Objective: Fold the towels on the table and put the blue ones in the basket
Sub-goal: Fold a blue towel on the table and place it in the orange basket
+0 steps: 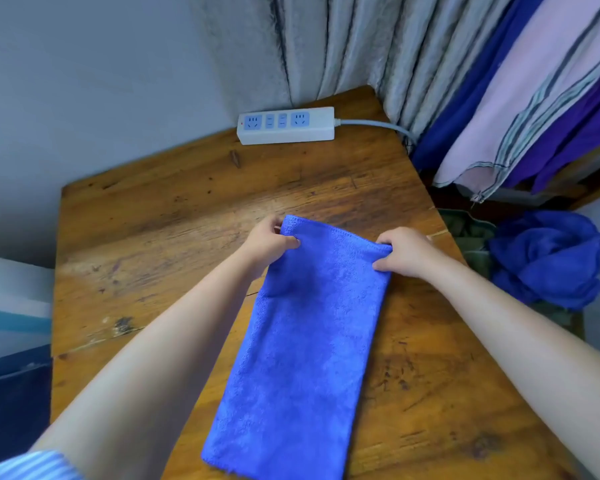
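Single view, worn on my head: wide-angle, aimed forward and steeply down over my own forearms onto the wooden table [174, 216], close in. My left hand [269, 242] and right hand [404, 252] sit near mid-frame. The far wall and curtain [326, 46] bend at the frame's top. No second view.

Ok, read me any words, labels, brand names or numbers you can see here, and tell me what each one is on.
No readable text anywhere in this view.
power strip: only blue socket faces and a small red light, no legible print.
blue towel: no tag or label showing.
Hanging striped cloth: pattern only, no lettering.
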Tool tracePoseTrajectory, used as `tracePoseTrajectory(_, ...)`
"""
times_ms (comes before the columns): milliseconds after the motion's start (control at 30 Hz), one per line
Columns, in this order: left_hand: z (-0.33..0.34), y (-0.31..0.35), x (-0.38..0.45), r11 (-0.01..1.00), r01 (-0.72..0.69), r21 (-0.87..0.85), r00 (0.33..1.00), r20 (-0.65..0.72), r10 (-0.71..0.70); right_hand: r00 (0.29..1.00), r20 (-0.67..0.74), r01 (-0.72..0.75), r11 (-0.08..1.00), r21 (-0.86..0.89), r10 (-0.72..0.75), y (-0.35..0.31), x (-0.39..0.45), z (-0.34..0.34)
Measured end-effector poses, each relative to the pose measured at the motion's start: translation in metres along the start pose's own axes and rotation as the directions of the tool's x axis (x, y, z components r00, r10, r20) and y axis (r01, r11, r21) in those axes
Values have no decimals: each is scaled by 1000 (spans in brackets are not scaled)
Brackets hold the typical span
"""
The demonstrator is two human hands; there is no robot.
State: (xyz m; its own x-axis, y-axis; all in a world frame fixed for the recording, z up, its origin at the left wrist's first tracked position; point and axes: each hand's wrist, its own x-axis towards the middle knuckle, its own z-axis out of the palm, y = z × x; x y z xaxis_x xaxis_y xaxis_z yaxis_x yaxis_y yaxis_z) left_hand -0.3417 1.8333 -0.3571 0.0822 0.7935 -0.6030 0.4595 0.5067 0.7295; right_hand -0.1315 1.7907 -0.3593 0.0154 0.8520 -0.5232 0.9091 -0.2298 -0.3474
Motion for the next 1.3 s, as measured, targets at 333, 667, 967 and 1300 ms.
tracePoseTrajectory(333,-45,2,-56,741,-381,553,924,218,313,997,-47,62,997,39,-60,-39,-69,-14)
tracePoseTrajectory(667,-89,-80,-135,337,-659,672,714,420,560,973,-81,232,922,309,-217,-64,-176,48)
tracePoseTrajectory(967,-82,-124,-179,-138,-805,577,377,678,631,773,-391,520,852,-61,-499,-52,-222,126)
tracePoseTrajectory(1300,-73,-172,-183,-246,-794,557,394,778,490,696,-363,540,785,-304,-619,-47,-238,185)
